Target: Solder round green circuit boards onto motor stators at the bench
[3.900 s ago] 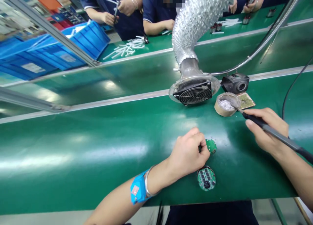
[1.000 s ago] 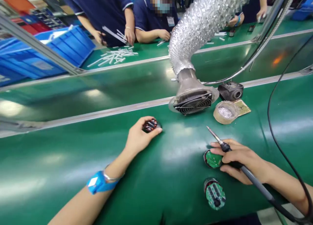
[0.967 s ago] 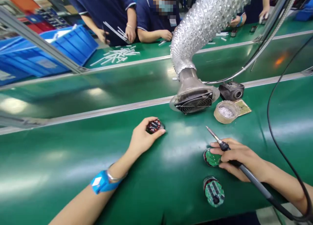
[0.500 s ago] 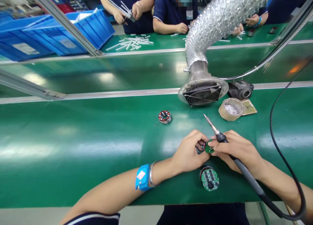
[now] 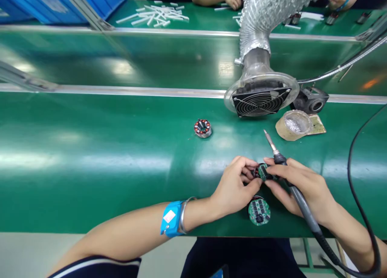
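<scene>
My left hand (image 5: pixel 232 185) is closed on a small motor stator with a green circuit board (image 5: pixel 263 172) on its right face. The fingers hide much of the stator. Across my right hand (image 5: pixel 311 189) lies a soldering iron (image 5: pixel 306 209), gripped with its bare tip pointing up and away, clear of the board. The thumb and fingertips of that same hand touch the board's edge. Just below, a second round circuit board (image 5: pixel 259 212) on a dark part rests near the bench's front edge. Farther off stands a loose stator (image 5: pixel 202 128) with red-orange and white windings.
A fume extractor (image 5: pixel 261 102) on a silver duct hangs beyond my hands. To its right are a tub of shiny solder material (image 5: pixel 293 125) and a dark iron holder (image 5: pixel 311 100). The iron's cable (image 5: pixel 352 181) loops at right. White sticks (image 5: pixel 157 15) and co-workers' hands are across.
The view has tilted down and shifted. The held board has been turned, so its face with dark components now shows. The soldering iron stays in my right hand.
</scene>
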Action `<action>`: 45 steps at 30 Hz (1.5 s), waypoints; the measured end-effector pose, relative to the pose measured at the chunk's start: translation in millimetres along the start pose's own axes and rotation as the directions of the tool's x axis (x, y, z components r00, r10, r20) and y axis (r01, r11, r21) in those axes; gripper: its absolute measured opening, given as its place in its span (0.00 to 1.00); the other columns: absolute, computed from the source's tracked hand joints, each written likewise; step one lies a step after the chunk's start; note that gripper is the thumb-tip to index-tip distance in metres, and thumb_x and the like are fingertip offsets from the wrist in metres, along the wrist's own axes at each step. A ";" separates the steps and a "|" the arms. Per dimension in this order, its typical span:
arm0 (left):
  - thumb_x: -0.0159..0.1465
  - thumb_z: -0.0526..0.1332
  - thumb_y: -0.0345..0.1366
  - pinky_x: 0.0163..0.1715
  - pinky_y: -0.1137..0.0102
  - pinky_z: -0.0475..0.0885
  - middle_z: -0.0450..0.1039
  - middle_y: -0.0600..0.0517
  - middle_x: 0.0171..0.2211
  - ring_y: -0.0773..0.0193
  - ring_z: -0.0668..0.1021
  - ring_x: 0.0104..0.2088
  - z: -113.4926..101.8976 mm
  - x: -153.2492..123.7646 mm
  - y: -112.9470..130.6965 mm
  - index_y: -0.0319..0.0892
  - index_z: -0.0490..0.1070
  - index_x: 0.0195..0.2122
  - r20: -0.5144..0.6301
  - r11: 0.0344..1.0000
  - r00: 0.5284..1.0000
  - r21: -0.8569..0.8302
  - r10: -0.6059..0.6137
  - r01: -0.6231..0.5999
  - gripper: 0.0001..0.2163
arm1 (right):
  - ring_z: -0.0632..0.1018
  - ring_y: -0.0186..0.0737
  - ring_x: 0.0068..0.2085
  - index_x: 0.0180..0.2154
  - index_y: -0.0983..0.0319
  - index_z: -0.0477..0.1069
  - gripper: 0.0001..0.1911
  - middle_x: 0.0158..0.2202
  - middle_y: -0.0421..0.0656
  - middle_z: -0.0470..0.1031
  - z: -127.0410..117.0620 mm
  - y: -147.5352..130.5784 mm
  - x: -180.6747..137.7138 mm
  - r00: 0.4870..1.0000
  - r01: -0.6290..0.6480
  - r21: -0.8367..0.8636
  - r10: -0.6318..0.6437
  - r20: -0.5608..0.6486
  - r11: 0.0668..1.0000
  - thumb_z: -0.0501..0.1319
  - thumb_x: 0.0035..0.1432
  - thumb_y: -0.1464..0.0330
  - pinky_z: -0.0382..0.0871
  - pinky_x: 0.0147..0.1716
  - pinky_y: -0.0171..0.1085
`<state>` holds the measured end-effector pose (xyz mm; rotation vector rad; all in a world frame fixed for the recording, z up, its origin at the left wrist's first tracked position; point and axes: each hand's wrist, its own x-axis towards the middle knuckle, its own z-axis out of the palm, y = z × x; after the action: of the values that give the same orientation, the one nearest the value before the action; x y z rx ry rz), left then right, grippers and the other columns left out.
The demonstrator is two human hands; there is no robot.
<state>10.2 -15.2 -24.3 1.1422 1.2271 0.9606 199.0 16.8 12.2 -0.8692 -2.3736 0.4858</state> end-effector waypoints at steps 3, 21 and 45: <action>0.56 0.63 0.28 0.30 0.72 0.75 0.67 0.51 0.38 0.70 0.73 0.31 -0.3 -1.0 0.0 0.39 0.67 0.41 0.001 1.000 1.000 -0.011 -0.006 0.006 0.12 | 0.77 0.42 0.39 0.50 0.59 0.68 0.17 0.49 0.48 0.76 -6.3 2.1 -4.0 0.996 -0.013 -0.001 0.013 0.090 1.000 0.62 0.60 0.76 0.74 0.38 0.42; 0.56 0.67 0.28 0.28 0.77 0.77 0.69 0.51 0.37 0.73 0.76 0.29 -4.6 2.7 -8.2 0.37 0.73 0.31 -0.017 0.984 0.985 -0.038 0.171 -0.171 0.04 | 0.71 0.46 0.43 0.53 0.62 0.65 0.17 0.41 0.49 0.74 -15.0 9.7 -1.1 0.970 0.079 -0.015 -0.073 0.232 0.997 0.57 0.63 0.77 0.72 0.38 0.43; 0.54 0.69 0.39 0.49 0.57 0.73 0.70 0.43 0.47 0.54 0.75 0.47 -16.4 12.0 12.3 0.39 0.69 0.50 0.309 0.644 0.773 0.429 0.554 -0.633 0.23 | 0.78 0.45 0.51 0.51 0.55 0.65 0.22 0.49 0.46 0.77 3.9 37.4 -9.8 0.994 -0.097 0.253 0.082 0.072 0.962 0.68 0.57 0.63 0.75 0.49 0.43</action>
<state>-4.2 0.9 -14.3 2.1136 1.0089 1.0178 220.5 36.7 -13.3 -0.8543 -2.2662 0.8466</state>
